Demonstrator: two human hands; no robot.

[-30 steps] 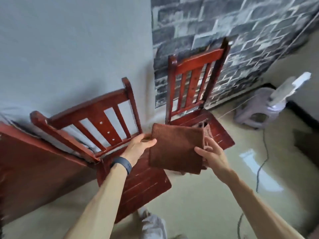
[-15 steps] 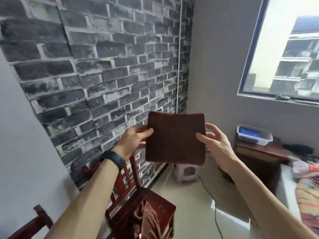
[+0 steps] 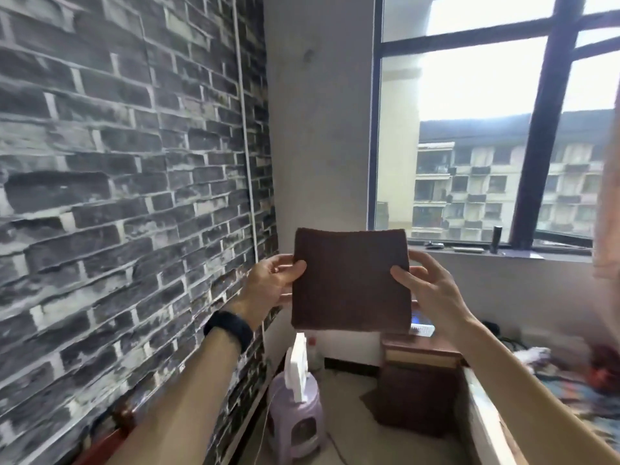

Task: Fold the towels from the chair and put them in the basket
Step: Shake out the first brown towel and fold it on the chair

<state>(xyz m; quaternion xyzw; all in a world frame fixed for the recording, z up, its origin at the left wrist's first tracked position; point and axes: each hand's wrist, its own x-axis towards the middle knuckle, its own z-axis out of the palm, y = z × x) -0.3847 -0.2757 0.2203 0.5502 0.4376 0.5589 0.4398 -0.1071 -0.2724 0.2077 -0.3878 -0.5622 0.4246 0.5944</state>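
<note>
Both arms reached out; the left hand (image 3: 273,283) and right hand (image 3: 432,290) pinched the towel (image 3: 350,280) by its sides.

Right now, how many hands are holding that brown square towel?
2. The left hand grips the folded brown square towel at its left edge; the right hand at its right edge. None hidden.

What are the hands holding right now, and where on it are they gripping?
A folded brown towel, held upright. The left hand pinches its left edge, the right hand its right edge, each thumb on the near face.
</note>
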